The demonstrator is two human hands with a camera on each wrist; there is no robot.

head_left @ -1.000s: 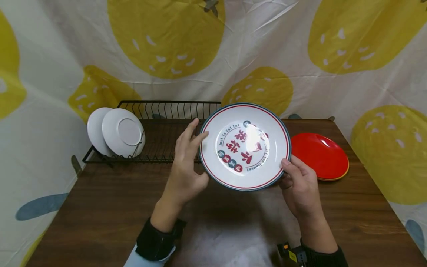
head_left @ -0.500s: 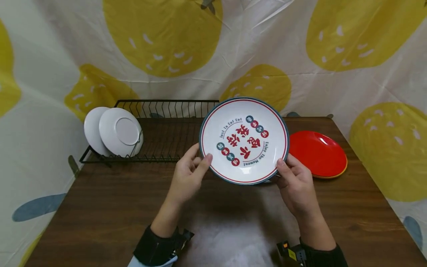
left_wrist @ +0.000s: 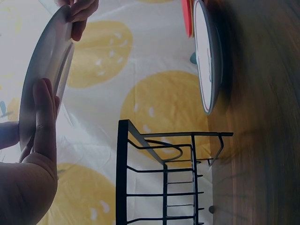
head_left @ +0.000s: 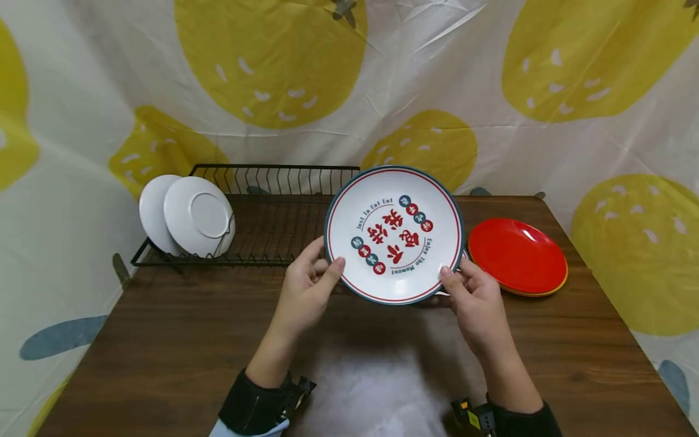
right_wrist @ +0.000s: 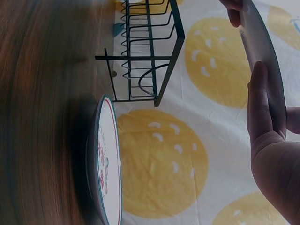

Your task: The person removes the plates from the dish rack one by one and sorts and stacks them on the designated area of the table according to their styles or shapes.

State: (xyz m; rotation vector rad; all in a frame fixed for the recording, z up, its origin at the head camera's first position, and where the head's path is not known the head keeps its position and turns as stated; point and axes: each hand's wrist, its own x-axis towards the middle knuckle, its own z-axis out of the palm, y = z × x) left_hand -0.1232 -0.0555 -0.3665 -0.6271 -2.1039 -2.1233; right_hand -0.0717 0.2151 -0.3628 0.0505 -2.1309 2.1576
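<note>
A round white plate (head_left: 394, 235) with a blue rim, a red ring and red printed characters is held up off the table, its printed face tilted towards me. My left hand (head_left: 303, 291) pinches its lower left rim, thumb on the face and fingers behind. At the lower right rim my right hand (head_left: 480, 312) grips it in the same way; in the right wrist view its fingers (right_wrist: 259, 96) lie along the plate's back. Beneath, a similar printed plate (left_wrist: 203, 58) rests on the table, mostly hidden in the head view.
A black wire dish rack (head_left: 278, 165) stands at the back left. Two white plates (head_left: 210, 215) lean upright at its left end. On the right lies a glossy red plate (head_left: 519, 255) with a yellow edge. A patterned cloth (head_left: 426, 73) hangs behind the wooden table (head_left: 180, 352).
A second ago my left hand was spread beside the plate; now it holds the rim. The plate has tilted, so the glare on its print is gone, and it has shifted slightly left.
</note>
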